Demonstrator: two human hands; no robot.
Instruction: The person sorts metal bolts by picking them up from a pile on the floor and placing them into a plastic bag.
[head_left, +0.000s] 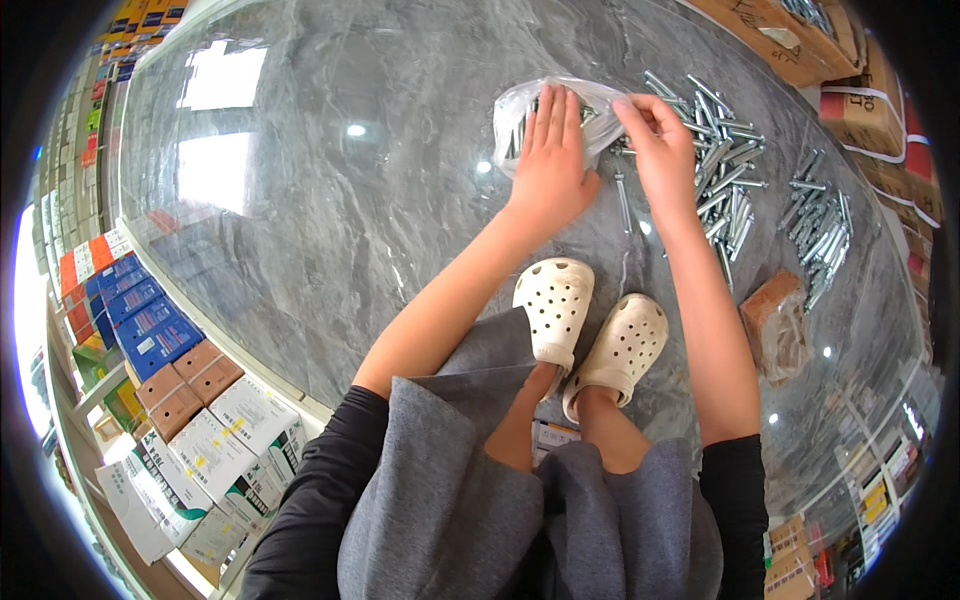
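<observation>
A clear plastic bag (600, 127) lies on the floor ahead of my feet, with metal bolts (517, 136) showing inside. My left hand (553, 154) is laid flat at the bag, its fingers stretched out over the bolts; whether they are under the film cannot be told. Between thumb and fingers, my right hand (661, 146) pinches the bag's right edge. Just right of that hand spreads a loose pile of long silvery anchor bolts (720, 169). A single bolt (623, 202) lies apart, between my forearms.
A second bolt pile (823, 232) lies farther right, near a brick-like block (772, 315) partly covered by clear plastic. Cartons (862, 112) line the right edge. Boxed shelves (187, 390) stand at left. My pale clogs (556, 300) are on the glossy grey floor (337, 187).
</observation>
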